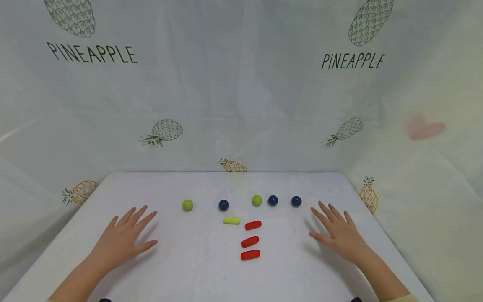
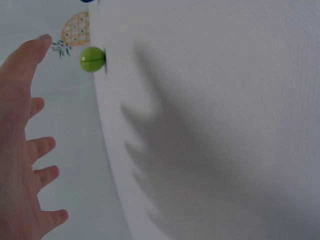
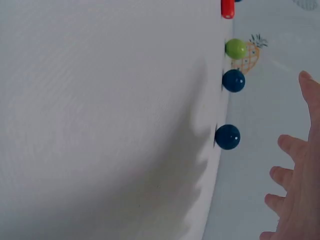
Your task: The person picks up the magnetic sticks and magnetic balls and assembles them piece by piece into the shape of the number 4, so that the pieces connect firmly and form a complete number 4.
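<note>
My left hand hovers over the left side of the white table with fingers spread, holding nothing. On the right side my right hand is held the same way, its shadow falling on the tabletop. A green ball lies nearest the left hand, and a dark blue ball nearest the right. Between them are another green ball and two more dark blue balls, one left of centre and one right of it. In front lie a yellow-green stick and three short red sticks.
The white table ends at a straight back edge. Behind and beside it hangs a pale curtain printed with pineapples and lettering. A reddish heart print shows at the right.
</note>
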A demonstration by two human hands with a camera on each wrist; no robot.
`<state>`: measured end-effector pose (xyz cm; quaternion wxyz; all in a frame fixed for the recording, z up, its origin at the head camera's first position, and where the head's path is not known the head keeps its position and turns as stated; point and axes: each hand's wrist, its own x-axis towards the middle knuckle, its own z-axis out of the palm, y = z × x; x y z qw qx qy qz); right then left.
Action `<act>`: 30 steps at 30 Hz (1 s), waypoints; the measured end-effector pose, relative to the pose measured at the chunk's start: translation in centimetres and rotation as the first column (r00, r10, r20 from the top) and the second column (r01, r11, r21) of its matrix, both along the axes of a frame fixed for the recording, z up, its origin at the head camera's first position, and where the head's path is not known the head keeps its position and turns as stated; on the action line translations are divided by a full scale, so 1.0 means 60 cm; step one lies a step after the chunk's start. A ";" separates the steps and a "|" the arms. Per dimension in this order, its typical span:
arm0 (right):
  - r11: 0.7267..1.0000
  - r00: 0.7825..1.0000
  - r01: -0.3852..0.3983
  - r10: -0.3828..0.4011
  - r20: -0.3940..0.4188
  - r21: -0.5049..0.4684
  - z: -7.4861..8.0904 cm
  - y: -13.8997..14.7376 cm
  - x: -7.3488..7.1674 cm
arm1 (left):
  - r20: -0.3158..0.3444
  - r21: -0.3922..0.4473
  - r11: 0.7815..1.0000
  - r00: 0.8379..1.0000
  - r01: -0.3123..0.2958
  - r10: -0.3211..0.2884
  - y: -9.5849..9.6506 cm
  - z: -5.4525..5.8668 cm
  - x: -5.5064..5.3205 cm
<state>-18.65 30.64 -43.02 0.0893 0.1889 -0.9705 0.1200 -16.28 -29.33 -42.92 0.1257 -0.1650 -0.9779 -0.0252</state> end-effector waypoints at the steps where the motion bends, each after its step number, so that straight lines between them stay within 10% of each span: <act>1: 1.000 1.000 -0.004 0.004 0.001 -0.001 0.001 -0.003 0.000 | -0.001 0.003 1.000 1.000 0.002 -0.002 0.003 0.001 0.000; 30: 0.989 0.989 -0.147 0.147 -0.004 -0.033 0.032 -0.097 0.015 | -0.029 0.039 0.990 0.990 0.136 -0.134 0.085 0.012 0.008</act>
